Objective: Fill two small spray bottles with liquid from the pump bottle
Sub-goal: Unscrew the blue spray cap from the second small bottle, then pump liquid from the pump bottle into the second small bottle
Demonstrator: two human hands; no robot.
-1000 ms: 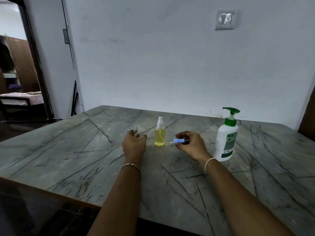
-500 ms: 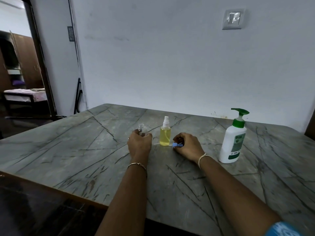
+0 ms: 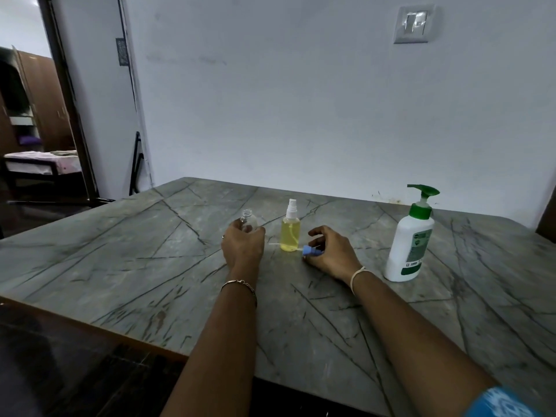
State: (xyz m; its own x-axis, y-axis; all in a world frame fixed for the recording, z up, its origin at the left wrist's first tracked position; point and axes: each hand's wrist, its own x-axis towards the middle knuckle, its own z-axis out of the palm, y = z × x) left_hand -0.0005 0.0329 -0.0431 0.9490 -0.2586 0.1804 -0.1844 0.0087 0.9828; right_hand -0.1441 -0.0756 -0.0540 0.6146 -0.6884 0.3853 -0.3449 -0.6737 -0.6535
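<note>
An empty clear spray bottle (image 3: 248, 221) without its cap stands on the marble table (image 3: 150, 266), and my left hand (image 3: 243, 245) grips it from the near side. To its right stands a capped spray bottle (image 3: 290, 233) filled with yellow liquid. A blue spray cap (image 3: 310, 250) with its white dip tube lies on the table just in front of that bottle. My right hand (image 3: 332, 254) arches over the cap's rear end with the index finger lifted off it. The white pump bottle (image 3: 410, 245) with a green pump stands at the right.
A white wall with a light switch (image 3: 413, 24) runs behind the table. A dark doorway (image 3: 36, 130) opens at the left onto another room. The table's near edge (image 3: 120, 335) runs diagonally at the lower left.
My right hand lowered the blue cap from the air onto the table in front of the yellow bottle and loosened its fingers. My left hand stayed on the empty bottle.
</note>
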